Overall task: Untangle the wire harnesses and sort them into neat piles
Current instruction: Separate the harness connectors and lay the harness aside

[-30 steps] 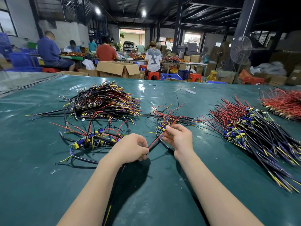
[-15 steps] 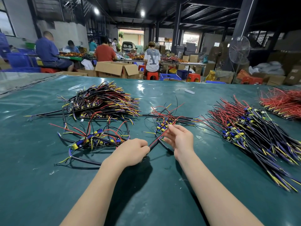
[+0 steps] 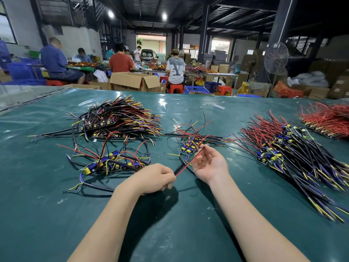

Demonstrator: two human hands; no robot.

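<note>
A red wire [image 3: 188,163] stretches taut between my two hands. My left hand [image 3: 153,178] is closed on its near end. My right hand [image 3: 209,163] has turned palm up, and its fingertips pinch the wire close to a small tangle of harnesses [image 3: 190,142] with little circuit boards. A second loose tangle [image 3: 111,163] lies left of my left hand. A big pile of black and yellow harnesses [image 3: 120,120] sits at the back left. At the right lies a long pile of red and black harnesses [image 3: 283,146].
The green table cover [image 3: 170,224] spreads under everything. A red wire pile [image 3: 328,118] lies at the far right edge. Beyond the table stand cardboard boxes [image 3: 136,81], stools, a floor fan [image 3: 276,57] and several seated people.
My right hand has rolled from palm down to palm up and opened its fingers. My left hand has slid slightly nearer, and the red wire now runs straight between them.
</note>
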